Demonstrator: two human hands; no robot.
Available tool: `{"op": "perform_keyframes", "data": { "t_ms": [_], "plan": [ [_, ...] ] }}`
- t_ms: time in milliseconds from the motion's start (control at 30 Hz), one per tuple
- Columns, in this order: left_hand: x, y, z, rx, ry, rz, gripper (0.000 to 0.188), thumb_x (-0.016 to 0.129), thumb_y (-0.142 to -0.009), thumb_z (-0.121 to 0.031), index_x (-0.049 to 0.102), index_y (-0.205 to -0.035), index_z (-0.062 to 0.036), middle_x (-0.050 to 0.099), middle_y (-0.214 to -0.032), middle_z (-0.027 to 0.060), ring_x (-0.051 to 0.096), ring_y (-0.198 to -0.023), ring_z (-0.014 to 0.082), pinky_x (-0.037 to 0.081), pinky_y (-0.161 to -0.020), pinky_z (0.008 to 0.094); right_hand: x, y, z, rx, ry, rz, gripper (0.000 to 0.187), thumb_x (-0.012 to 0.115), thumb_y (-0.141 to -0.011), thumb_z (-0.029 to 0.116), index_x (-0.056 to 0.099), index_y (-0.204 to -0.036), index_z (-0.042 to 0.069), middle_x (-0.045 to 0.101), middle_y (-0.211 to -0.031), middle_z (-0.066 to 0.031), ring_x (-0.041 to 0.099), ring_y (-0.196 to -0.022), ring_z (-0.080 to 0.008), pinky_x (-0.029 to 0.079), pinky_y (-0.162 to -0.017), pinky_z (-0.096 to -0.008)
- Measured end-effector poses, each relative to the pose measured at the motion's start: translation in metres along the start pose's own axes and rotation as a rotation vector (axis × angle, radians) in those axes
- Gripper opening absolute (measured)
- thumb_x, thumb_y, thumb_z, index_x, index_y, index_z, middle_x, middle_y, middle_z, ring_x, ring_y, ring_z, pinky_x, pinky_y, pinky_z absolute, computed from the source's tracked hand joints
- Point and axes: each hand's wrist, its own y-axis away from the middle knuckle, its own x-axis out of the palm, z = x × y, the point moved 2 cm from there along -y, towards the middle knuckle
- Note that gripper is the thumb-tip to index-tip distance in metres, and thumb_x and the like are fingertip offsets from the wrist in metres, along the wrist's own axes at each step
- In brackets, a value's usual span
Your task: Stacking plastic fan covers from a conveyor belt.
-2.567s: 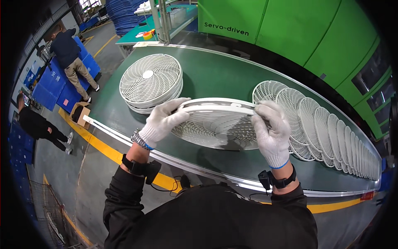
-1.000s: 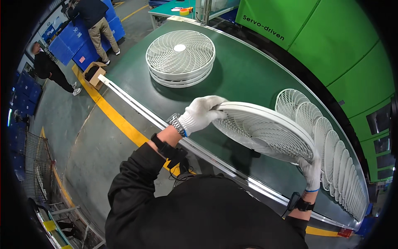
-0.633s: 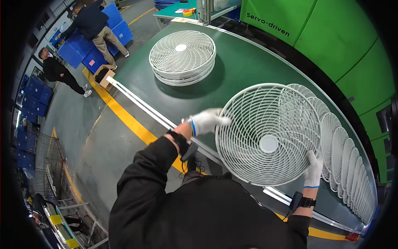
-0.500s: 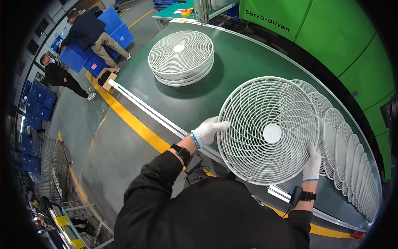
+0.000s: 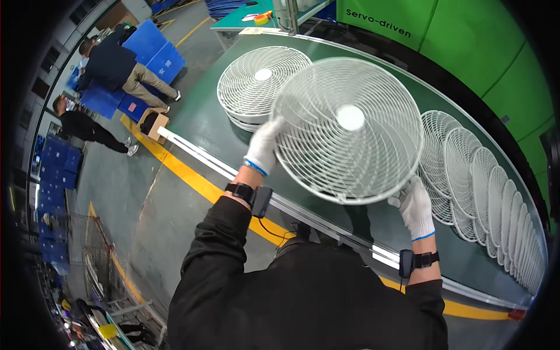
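A green machine (image 5: 466,52) is standing along the far side of a green-topped table (image 5: 198,116). On the table's right side a long row of white grilles (image 5: 461,169) is leaning, each one overlapping the next. The person is holding one large round white grille (image 5: 350,157) above the middle of the table, tilted so that its broad face is showing to the camera. A smooth rim is running around it, and thin ribs are curving out from the middle in a swirl, crossing fine concentric rings; the upper part is looking hazy with blur. Dark green from the table is showing through the gaps. Its upper left edge is covering part of a stack of similar grilles (image 5: 251,87) lying flat on the table; whether the two are touching, one cannot tell. The left hand (image 5: 263,143), in a white knitted glove, is gripping the rim at the left, while the right hand (image 5: 417,207), gloved alike, is gripping it at the lower right, some fingertips being hidden. At the grille's centre a plain, solid white hub disc (image 5: 350,118) is sitting.
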Motion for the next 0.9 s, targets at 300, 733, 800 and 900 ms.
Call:
{"op": "perform_keyframes", "data": {
  "t_ms": [300, 733, 800, 900],
  "plan": [
    [-0.191, -0.145, -0.111, 0.140, 0.153, -0.132, 0.045, 0.066, -0.109, -0.033, 0.062, -0.142, -0.0022, 0.068, -0.144, 0.0141, 0.067, -0.128, 0.0329, 0.053, -0.114, 0.0516, -0.055, 0.128, -0.089, 0.210, 0.173, -0.674, 0.047, 0.064, -0.108, 0.025, 0.055, -0.146, -0.001, 0.071, -0.111, -0.0138, 0.071, -0.087, -0.0216, 0.058, -0.067, -0.0334],
    [-0.215, -0.219, -0.119, 0.114, 0.035, -0.328, 0.046, 0.063, -0.110, -0.022, 0.054, -0.150, -0.0016, 0.059, -0.153, 0.0178, 0.060, -0.136, 0.0404, 0.050, -0.118, 0.0598, -0.028, 0.215, -0.181, 0.380, 0.544, -0.707, 0.041, 0.066, -0.102, 0.019, 0.063, -0.137, -0.003, 0.071, -0.106, -0.0104, 0.069, -0.081, -0.0155, 0.057, -0.068, -0.0311],
    [-0.220, -0.220, -0.130, -0.004, -0.075, -0.246, 0.047, 0.065, -0.107, -0.020, 0.055, -0.149, -0.0018, 0.061, -0.150, 0.0179, 0.060, -0.136, 0.0387, 0.051, -0.116, 0.0594, -0.019, 0.208, -0.172, 0.412, 0.588, -0.653, 0.040, 0.067, -0.102, 0.018, 0.063, -0.136, -0.002, 0.070, -0.105, -0.0084, 0.067, -0.082, -0.0136, 0.055, -0.067, -0.0290],
    [-0.220, -0.217, -0.140, -0.072, -0.346, -0.287, 0.049, 0.068, -0.104, -0.019, 0.056, -0.149, -0.0027, 0.062, -0.148, 0.0190, 0.059, -0.138, 0.0372, 0.050, -0.116, 0.0576, -0.017, 0.205, -0.173, 0.427, 0.593, -0.633, 0.039, 0.067, -0.102, 0.017, 0.063, -0.135, -0.002, 0.070, -0.104, -0.0074, 0.067, -0.082, -0.0128, 0.054, -0.066, -0.0277]
  ]
}}
